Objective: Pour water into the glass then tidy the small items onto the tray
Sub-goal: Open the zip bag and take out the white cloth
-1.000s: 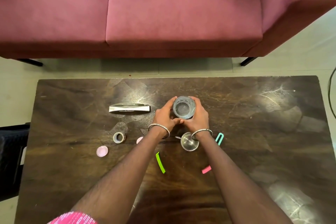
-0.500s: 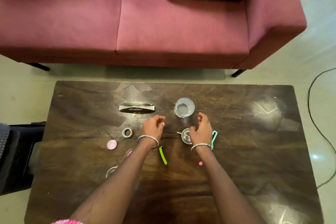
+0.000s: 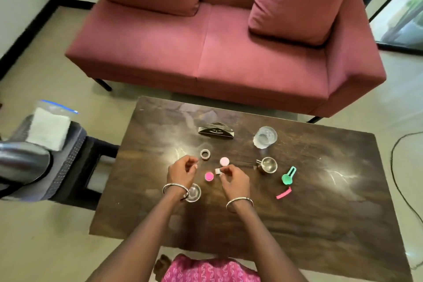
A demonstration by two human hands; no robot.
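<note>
Head view: the glass [image 3: 265, 137] stands upright at the far side of the counter [image 3: 320, 224] and seems to hold water, so the pouring is probably done. The tidying is hardly begun. The fingers of your right hand [image 3: 233, 177] pinch a small white piece [image 3: 218, 171]. The fingers of your left hand [image 3: 183, 170] are curled; whether they hold something I cannot tell. The tape roll [image 3: 205, 154] and green clip [image 3: 288, 176] lie loose, well apart from the edges. I see no tray.

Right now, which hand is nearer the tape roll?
Left. The left hand is just near-left of the tape roll; the right hand, pinching a white piece, is farther off to its right.
</note>
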